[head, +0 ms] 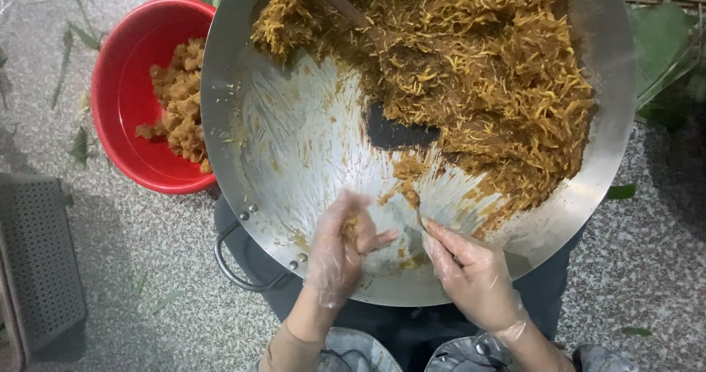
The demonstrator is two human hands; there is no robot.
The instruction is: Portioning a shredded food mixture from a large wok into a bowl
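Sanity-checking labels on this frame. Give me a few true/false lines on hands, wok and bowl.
1. Both hands wear clear plastic gloves. True.
2. The left hand is cupped around a bit of the shredded filling. True.
3. The red bowl is empty. False: it holds brown lumps.
4. The right hand holds nothing. False: it pinches a thin utensil handle.
5. The wok is full all over. False: its near left side is scraped bare.

Speckled grey terrazzo floor (147, 254) lies scattered with green leaf scraps (79, 147); a perforated grey crate (37, 261) stands at the left.
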